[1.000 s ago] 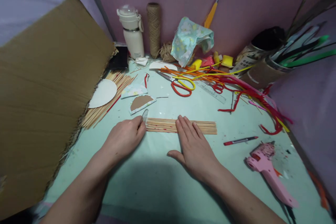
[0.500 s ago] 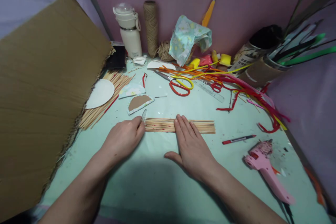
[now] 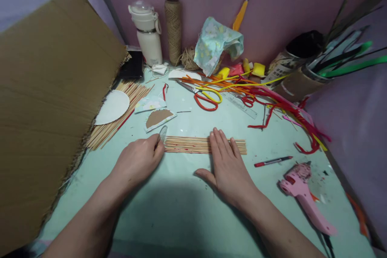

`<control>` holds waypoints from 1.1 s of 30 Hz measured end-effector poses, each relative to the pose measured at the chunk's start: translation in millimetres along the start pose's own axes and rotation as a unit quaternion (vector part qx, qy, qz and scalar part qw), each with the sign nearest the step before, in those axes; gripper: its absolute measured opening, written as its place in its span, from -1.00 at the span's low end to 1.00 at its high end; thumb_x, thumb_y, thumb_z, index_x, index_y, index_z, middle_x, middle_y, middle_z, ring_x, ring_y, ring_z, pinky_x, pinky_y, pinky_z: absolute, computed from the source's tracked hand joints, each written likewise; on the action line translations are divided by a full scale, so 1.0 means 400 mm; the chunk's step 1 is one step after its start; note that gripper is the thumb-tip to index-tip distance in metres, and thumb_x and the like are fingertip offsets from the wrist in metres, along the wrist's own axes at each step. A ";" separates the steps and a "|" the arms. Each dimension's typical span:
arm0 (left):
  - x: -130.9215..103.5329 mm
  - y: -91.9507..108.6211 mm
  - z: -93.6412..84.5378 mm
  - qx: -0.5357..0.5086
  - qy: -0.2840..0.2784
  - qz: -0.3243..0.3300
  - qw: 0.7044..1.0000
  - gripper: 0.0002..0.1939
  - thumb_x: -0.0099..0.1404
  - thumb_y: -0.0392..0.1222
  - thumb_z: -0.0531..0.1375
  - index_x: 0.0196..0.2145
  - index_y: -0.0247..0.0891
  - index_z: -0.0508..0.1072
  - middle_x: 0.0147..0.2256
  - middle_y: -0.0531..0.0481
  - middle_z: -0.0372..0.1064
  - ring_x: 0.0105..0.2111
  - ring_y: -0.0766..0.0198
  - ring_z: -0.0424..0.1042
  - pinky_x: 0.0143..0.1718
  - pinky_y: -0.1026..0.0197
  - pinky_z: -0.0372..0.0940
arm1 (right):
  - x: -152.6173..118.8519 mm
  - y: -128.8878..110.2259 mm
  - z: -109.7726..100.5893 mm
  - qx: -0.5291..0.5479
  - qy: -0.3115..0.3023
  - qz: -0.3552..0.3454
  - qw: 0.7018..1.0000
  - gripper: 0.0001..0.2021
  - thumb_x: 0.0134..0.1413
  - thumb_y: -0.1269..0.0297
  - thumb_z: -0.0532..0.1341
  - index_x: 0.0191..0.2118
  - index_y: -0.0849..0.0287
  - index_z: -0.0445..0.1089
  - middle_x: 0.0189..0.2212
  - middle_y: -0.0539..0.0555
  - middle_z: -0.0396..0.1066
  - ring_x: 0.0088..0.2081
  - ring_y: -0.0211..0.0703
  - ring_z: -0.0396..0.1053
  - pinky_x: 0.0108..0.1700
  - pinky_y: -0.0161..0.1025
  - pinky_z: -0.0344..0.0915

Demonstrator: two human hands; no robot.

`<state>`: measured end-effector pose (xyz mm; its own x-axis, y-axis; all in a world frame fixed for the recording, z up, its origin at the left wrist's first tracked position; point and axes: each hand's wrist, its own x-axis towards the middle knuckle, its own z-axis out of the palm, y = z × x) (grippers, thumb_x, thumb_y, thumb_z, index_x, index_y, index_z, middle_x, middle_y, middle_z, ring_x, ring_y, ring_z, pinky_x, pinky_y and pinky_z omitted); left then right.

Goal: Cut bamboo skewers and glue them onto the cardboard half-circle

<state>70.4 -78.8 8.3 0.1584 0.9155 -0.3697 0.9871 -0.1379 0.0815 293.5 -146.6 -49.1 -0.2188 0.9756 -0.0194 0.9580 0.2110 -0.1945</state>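
A row of thin bamboo sticks (image 3: 187, 144) lies side by side on the table, flecked with red marks. My left hand (image 3: 140, 157) is closed at the row's left end, gripping a clear flat piece (image 3: 163, 133) whose rounded tip sticks up past the fingers. The rest of that piece is hidden in the fist. Toward the right end, my right hand (image 3: 227, 165) lies flat across the sticks, fingers stretched and thumb spread. Just behind the left hand sits a half-round cardboard piece (image 3: 159, 119) edged with floral cloth.
A large cardboard sheet (image 3: 57, 109) stands at left, beside more sticks (image 3: 110, 129) and a white disc (image 3: 112, 107). Behind are scissors (image 3: 206, 102), a bottle (image 3: 149, 44) and twine (image 3: 173, 32). At right lie a red pen (image 3: 273, 161) and a pink glue gun (image 3: 306, 199).
My right hand has slid to the right along the sticks. The clear piece shows more above my left fist. The camera view has shifted slightly.
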 end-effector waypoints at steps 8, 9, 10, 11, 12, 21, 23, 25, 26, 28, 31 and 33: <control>0.004 0.000 0.004 -0.013 -0.010 0.011 1.000 -0.59 0.39 -0.05 -0.20 -0.30 -0.23 0.38 -0.34 -0.19 0.49 -0.32 0.00 0.46 -0.38 0.13 0.12 | -0.002 0.012 0.015 -0.002 -0.022 -0.008 1.000 0.01 0.09 -0.35 -0.04 0.37 0.48 -0.14 0.38 0.36 -0.21 0.40 0.16 -0.29 0.35 0.11 -0.15; 0.005 0.000 0.004 -0.015 -0.011 0.015 1.000 -0.59 0.39 -0.05 -0.20 -0.30 -0.23 0.37 -0.34 -0.19 0.49 -0.32 0.00 0.46 -0.38 0.13 0.12 | -0.003 0.012 0.016 -0.002 -0.019 -0.010 1.000 0.01 0.10 -0.35 -0.04 0.37 0.47 -0.14 0.38 0.36 -0.21 0.40 0.16 -0.29 0.35 0.11 -0.14; 0.005 -0.001 0.003 -0.016 -0.012 0.017 1.000 -0.59 0.39 -0.05 -0.20 -0.30 -0.23 0.37 -0.34 -0.19 0.49 -0.32 0.00 0.46 -0.37 0.13 0.12 | -0.003 0.011 0.018 -0.001 -0.017 -0.011 1.000 0.01 0.10 -0.35 -0.04 0.37 0.47 -0.15 0.38 0.36 -0.21 0.40 0.16 -0.29 0.35 0.11 -0.14; 0.005 -0.001 0.003 -0.016 -0.013 0.019 1.000 -0.59 0.39 -0.05 -0.20 -0.31 -0.23 0.37 -0.34 -0.19 0.49 -0.32 -0.01 0.46 -0.37 0.13 0.12 | -0.004 0.011 0.019 -0.002 -0.015 -0.011 1.000 0.01 0.10 -0.34 -0.03 0.37 0.47 -0.15 0.38 0.37 -0.21 0.40 0.16 -0.30 0.35 0.11 -0.14; 0.005 -0.001 0.003 -0.015 -0.014 0.019 1.000 -0.60 0.39 -0.06 -0.20 -0.31 -0.23 0.36 -0.34 -0.19 0.49 -0.32 -0.02 0.46 -0.37 0.12 0.12 | -0.004 0.011 0.020 -0.002 -0.013 -0.011 1.000 0.01 0.10 -0.34 -0.02 0.37 0.48 -0.16 0.38 0.37 -0.22 0.40 0.16 -0.30 0.35 0.12 -0.14; 0.005 -0.002 0.004 -0.021 -0.009 0.022 0.999 -0.62 0.39 -0.05 -0.21 -0.33 -0.21 0.32 -0.35 -0.18 0.48 -0.31 -0.02 0.45 -0.36 0.13 0.11 | -0.001 0.009 0.021 0.004 -0.023 -0.006 1.000 0.03 0.08 -0.35 -0.01 0.38 0.47 -0.19 0.39 0.37 -0.27 0.41 0.15 -0.34 0.36 0.11 -0.18; 0.006 -0.001 0.005 -0.023 -0.005 0.025 0.999 -0.62 0.38 -0.05 -0.21 -0.35 -0.21 0.31 -0.35 -0.17 0.47 -0.32 -0.01 0.45 -0.38 0.13 0.09 | 0.000 0.009 0.020 0.010 -0.026 -0.005 1.000 0.03 0.08 -0.35 -0.01 0.39 0.44 -0.20 0.39 0.36 -0.28 0.41 0.14 -0.36 0.36 0.11 -0.19; 0.006 -0.002 0.005 -0.030 -0.001 0.028 0.999 -0.63 0.38 -0.05 -0.20 -0.36 -0.20 0.31 -0.37 -0.16 0.46 -0.33 0.01 0.44 -0.39 0.14 0.08 | 0.001 0.008 0.016 0.015 -0.032 -0.001 0.999 0.03 0.08 -0.34 0.00 0.39 0.44 -0.20 0.39 0.36 -0.28 0.41 0.13 -0.37 0.36 0.11 -0.20; 0.005 -0.004 0.004 -0.034 0.000 0.030 0.999 -0.63 0.37 -0.05 -0.20 -0.37 -0.20 0.31 -0.37 -0.15 0.46 -0.34 0.02 0.43 -0.39 0.14 0.08 | 0.002 0.007 0.014 0.016 -0.038 0.002 0.999 0.03 0.08 -0.34 0.01 0.38 0.45 -0.20 0.39 0.36 -0.29 0.41 0.14 -0.37 0.37 0.10 -0.20; 0.004 -0.014 -0.001 -0.042 0.007 0.027 0.999 -0.63 0.36 -0.03 -0.19 -0.39 -0.19 0.31 -0.38 -0.14 0.45 -0.36 0.04 0.42 -0.40 0.15 0.07 | 0.003 0.005 0.009 0.018 -0.052 0.008 0.998 0.03 0.08 -0.33 0.02 0.38 0.47 -0.19 0.39 0.36 -0.30 0.41 0.14 -0.38 0.37 0.09 -0.22; 0.003 -0.044 -0.010 -0.062 0.033 0.013 0.997 -0.64 0.34 -0.01 -0.16 -0.43 -0.18 0.30 -0.41 -0.10 0.43 -0.38 0.08 0.39 -0.41 0.16 0.08 | 0.004 0.003 0.003 0.023 -0.062 0.011 0.998 0.02 0.09 -0.32 0.02 0.38 0.46 -0.19 0.40 0.34 -0.32 0.41 0.11 -0.40 0.37 0.09 -0.23; 0.004 -0.070 -0.014 -0.081 0.041 0.005 0.996 -0.64 0.32 0.01 -0.13 -0.46 -0.18 0.30 -0.43 -0.08 0.42 -0.41 0.12 0.37 -0.40 0.17 0.09 | 0.004 0.003 0.001 0.027 -0.060 0.011 0.998 0.01 0.10 -0.32 0.00 0.38 0.44 -0.19 0.40 0.33 -0.33 0.41 0.09 -0.41 0.37 0.10 -0.23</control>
<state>42.9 -71.3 10.7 0.1599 0.9431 -0.2917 0.9676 -0.0912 0.2356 294.2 -144.7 -49.9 -0.2216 0.9648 -0.1415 0.9520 0.1827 -0.2456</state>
